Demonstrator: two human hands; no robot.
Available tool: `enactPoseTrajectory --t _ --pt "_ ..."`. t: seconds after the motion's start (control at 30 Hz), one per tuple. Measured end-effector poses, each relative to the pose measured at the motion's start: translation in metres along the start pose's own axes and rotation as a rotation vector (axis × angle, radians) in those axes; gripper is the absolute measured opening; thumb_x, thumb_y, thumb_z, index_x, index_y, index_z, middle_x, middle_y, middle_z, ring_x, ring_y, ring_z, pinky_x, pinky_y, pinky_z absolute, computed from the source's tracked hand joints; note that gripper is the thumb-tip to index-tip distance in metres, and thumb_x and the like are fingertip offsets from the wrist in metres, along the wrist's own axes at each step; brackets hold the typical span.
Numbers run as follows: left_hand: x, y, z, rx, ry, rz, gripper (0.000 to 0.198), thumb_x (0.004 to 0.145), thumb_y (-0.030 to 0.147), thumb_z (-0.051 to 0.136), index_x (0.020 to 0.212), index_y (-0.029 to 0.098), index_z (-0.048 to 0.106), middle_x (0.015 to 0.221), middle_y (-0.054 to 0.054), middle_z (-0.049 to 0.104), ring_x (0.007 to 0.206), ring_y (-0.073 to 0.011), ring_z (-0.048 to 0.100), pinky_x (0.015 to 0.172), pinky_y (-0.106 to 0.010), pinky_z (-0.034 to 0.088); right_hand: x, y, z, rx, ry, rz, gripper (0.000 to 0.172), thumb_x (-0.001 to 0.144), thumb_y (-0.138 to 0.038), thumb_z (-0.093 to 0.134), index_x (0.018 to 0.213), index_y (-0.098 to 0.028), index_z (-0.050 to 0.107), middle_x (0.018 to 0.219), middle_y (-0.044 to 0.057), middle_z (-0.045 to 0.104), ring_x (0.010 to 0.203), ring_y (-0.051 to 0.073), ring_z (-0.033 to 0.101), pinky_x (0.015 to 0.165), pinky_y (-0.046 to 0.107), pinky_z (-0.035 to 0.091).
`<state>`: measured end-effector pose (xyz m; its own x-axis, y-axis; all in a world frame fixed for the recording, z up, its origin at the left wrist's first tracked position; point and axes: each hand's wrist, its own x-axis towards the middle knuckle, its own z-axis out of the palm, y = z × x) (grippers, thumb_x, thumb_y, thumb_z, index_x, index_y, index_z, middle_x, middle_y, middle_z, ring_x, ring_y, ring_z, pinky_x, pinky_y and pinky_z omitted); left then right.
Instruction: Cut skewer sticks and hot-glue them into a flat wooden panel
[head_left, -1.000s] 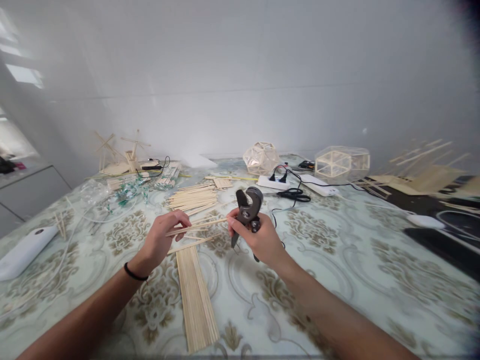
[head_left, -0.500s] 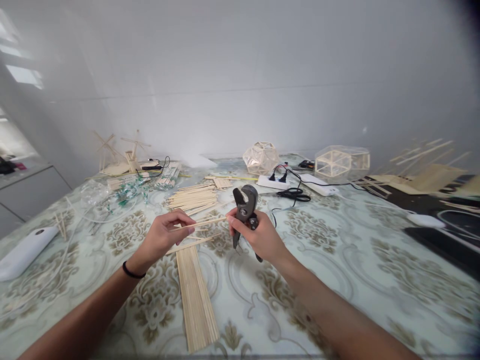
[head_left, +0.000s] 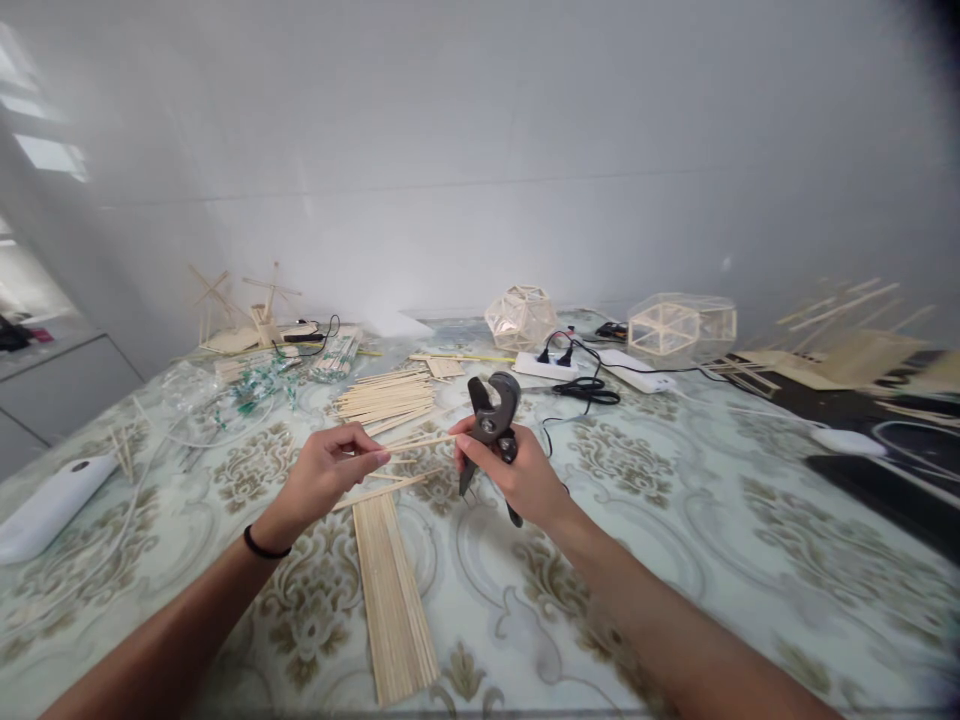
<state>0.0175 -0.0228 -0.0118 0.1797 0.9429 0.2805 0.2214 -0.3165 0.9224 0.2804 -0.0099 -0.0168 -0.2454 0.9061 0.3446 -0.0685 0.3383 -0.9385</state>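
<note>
My left hand pinches a few thin wooden sticks that point right toward my right hand. My right hand grips the handles of dark metal cutting pliers, jaws up and slightly apart, and its thumb touches the sticks' right ends. Both hands hover above the patterned tablecloth. Below them lies a neat flat row of sticks, with a single loose stick across its top end.
A loose pile of sticks lies behind my hands. Two geometric stick lanterns, a power strip with black cables, a stick windmill model and a white device stand around the table.
The pliers' jaws closed and reopened slightly. My left hand shifted a little right along the sticks; both hands stay in about the same place.
</note>
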Motion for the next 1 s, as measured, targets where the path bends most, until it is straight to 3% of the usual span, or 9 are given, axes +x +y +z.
enactPoseTrajectory --t 0.27,0.43,0.57,0.73,1.0 --pt "0.0012 0.0008 -0.0007 0.091 0.049 0.006 0.028 0.082 0.041 0.082 0.074 0.017 0.070 0.063 0.002 0.062 0.055 -0.0097 0.052 0.050 -0.020 0.041 0.0004 0.0026 0.0002 -0.007 0.047 -0.024 0.027 0.090 -0.045 0.073 0.093 -0.018 0.068 0.072 0.002 0.067 0.067 0.018 0.064 0.068 0.033 0.054" --pt "0.0018 0.0050 0.0019 0.169 0.031 0.081 0.022 0.085 0.039 0.078 0.081 0.017 0.078 0.072 -0.002 0.068 0.058 -0.0101 0.055 0.052 -0.020 0.043 0.0016 0.0021 0.0014 0.016 0.060 -0.021 0.026 0.090 -0.043 0.073 0.090 -0.019 0.064 0.069 0.000 0.065 0.064 0.016 0.062 0.066 0.031 0.053" --pt "0.0014 0.0028 0.0042 0.131 -0.016 0.083 0.024 0.088 0.041 0.076 0.088 0.018 0.082 0.078 -0.005 0.071 0.057 -0.0104 0.054 0.049 -0.021 0.043 0.0016 0.0007 0.0014 0.011 0.058 -0.027 0.026 0.090 -0.043 0.072 0.089 -0.019 0.063 0.068 0.000 0.065 0.064 0.016 0.062 0.066 0.031 0.052" --pt "0.0016 0.0002 0.0021 0.055 0.001 0.091 0.022 0.085 0.041 0.080 0.083 0.019 0.082 0.077 -0.005 0.071 0.057 -0.0112 0.054 0.050 -0.022 0.041 0.0011 -0.0016 0.0021 0.015 0.048 -0.010 0.027 0.088 -0.045 0.073 0.088 -0.019 0.063 0.068 0.000 0.064 0.063 0.017 0.062 0.066 0.032 0.052" --pt "0.0006 0.0084 0.0018 0.051 0.029 0.096 0.020 0.081 0.038 0.083 0.077 0.018 0.080 0.077 -0.006 0.073 0.074 -0.0170 0.064 0.068 -0.026 0.048 -0.0002 -0.0031 0.0026 0.002 0.037 -0.018 0.026 0.090 -0.044 0.072 0.089 -0.019 0.064 0.070 0.001 0.066 0.066 0.017 0.062 0.068 0.032 0.051"
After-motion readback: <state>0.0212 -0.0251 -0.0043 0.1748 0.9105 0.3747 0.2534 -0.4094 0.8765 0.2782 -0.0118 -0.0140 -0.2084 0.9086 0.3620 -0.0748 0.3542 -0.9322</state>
